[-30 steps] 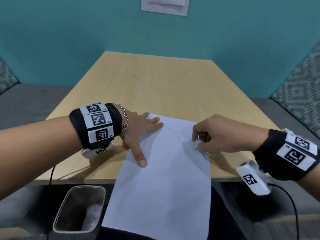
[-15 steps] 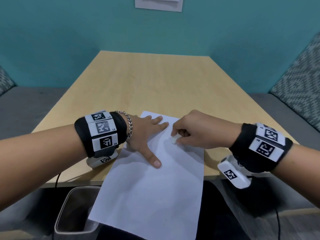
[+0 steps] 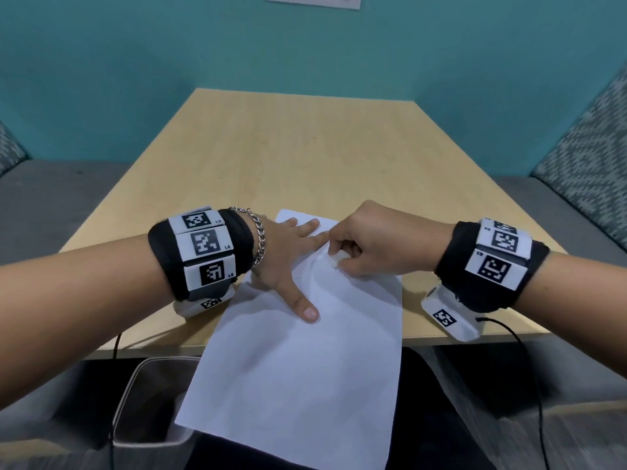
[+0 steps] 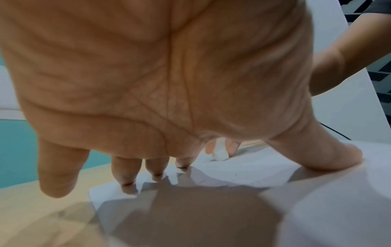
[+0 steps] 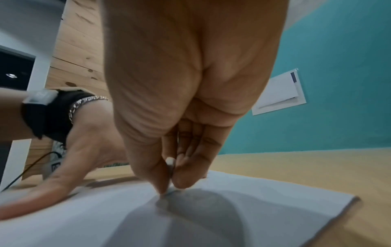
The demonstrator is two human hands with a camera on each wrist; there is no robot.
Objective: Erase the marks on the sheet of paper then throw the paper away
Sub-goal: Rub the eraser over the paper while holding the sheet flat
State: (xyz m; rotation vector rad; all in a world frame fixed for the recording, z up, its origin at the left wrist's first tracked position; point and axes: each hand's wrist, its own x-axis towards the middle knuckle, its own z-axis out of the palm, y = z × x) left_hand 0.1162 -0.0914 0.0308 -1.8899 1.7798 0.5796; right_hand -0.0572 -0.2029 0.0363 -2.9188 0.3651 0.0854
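A white sheet of paper (image 3: 305, 368) lies on the wooden table (image 3: 298, 157) and hangs over its near edge. My left hand (image 3: 288, 252) lies flat on the sheet's upper left part, fingers spread, thumb pointing toward me. My right hand (image 3: 366, 245) pinches a small white eraser (image 3: 336, 258) and presses it on the paper near the top. In the left wrist view the eraser (image 4: 220, 150) touches the paper (image 4: 253, 167) beyond my fingertips. In the right wrist view the eraser (image 5: 170, 161) shows between thumb and fingers above the paper (image 5: 232, 217). Faint marks are barely visible.
A grey waste bin (image 3: 152, 405) stands on the floor below the table's near edge, to the left, partly under the hanging paper. Padded benches (image 3: 576, 205) flank the table on both sides. A teal wall stands behind.
My right hand with the eraser has moved left across the paper, closer to my left hand's fingers. My left hand has stayed flat on the sheet.
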